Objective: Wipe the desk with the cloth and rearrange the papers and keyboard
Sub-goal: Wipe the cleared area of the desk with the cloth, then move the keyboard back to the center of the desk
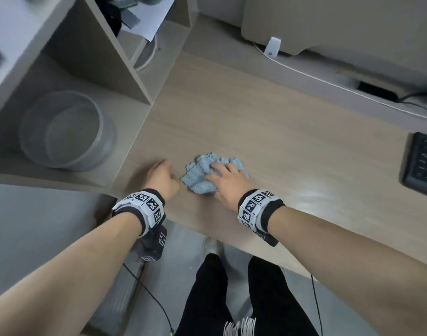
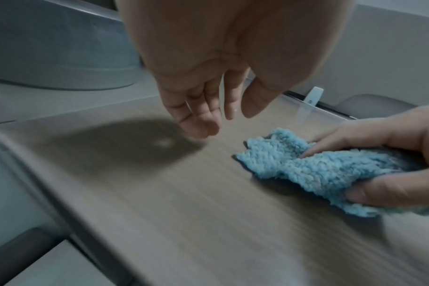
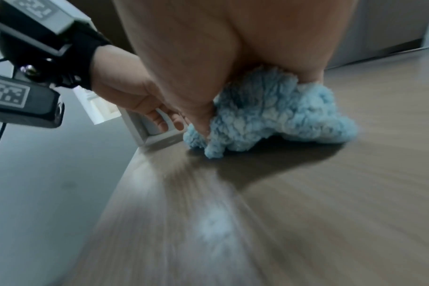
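Cloth (image 1: 208,174): fluffy, light blue, bunched up on the desk (image 1: 280,132) close to the front edge, pinned under the right hand (image 1: 228,184), with fingers (image 2: 350,139) curled over the top and thumb tucked into the near fold, so properly gripped, not just resting. Left hand (image 1: 162,177) just beside it on the left, not touching the fabric, fingers loosely bent and holding nothing, tips hovering at or barely above the wood (can't tell if touching). So right hand clearly the one to wipe with. Wad stretched roughly left to right. Most of the bare desktop runs away from the fingers toward the back and off to the right, so probably sweeps going that way next. Keyboard (image 1: 422,163) well apart at the far right edge, only partly in frame. Papers (image 1: 147,18) likely the white sheet up in the shelf unit at the back left, hard to be sure.
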### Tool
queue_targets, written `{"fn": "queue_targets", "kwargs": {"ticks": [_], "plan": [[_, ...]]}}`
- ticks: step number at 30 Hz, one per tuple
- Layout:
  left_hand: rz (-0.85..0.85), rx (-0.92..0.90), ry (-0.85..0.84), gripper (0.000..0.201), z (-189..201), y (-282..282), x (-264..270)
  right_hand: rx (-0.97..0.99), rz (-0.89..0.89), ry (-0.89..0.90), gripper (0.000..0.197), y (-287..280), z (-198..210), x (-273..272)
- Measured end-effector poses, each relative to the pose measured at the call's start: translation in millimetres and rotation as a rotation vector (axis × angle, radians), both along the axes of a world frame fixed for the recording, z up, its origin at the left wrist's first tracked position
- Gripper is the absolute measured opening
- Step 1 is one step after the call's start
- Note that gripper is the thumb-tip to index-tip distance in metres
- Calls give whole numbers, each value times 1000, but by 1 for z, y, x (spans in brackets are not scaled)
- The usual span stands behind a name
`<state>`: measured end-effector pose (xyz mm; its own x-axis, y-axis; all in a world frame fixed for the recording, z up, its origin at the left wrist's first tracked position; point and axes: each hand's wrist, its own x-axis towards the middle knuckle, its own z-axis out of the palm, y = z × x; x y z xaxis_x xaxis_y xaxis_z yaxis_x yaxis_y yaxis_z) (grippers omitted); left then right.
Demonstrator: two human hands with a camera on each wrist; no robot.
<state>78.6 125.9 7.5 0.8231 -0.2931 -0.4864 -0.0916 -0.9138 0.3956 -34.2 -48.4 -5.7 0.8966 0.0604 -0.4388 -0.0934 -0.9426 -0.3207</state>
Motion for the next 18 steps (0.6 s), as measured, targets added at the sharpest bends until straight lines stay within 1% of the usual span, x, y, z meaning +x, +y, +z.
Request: {"fn": "queue_targets", "kwargs": {"ticks": [2, 5, 6, 7, 10, 12, 15, 17, 18], "plan": [[-70, -16, 8, 30, 4, -21, -2, -14, -71, 58, 54, -13, 8, -14], [-186, -22, 5, 30, 9, -64, -13, 27, -165, 178, 64, -40, 18, -48], [-221, -28, 14, 32, 11, -83, -20, 56, -203, 164, 67, -51, 24, -62], [-267, -37, 19, 33, 14, -106, -30, 77, -260, 113, 68, -65, 30, -79], [-388, -66, 64, 32, 20, -167, -62, 108, -468, -24, 64, -110, 48, -117], [-447, -94, 124, 29, 24, -212, -90, 139, -646, -62, 60, -155, 54, -145], [-514, -106, 178, 18, 25, -288, -138, 189, -910, -99, 55, -235, 55, -206], [-531, -116, 190, 16, 24, -335, -170, 188, -1069, -131, 51, -285, 54, -249], [-517, -117, 201, 18, 22, -357, -186, 177, -1149, -152, 49, -309, 56, -269]]}}
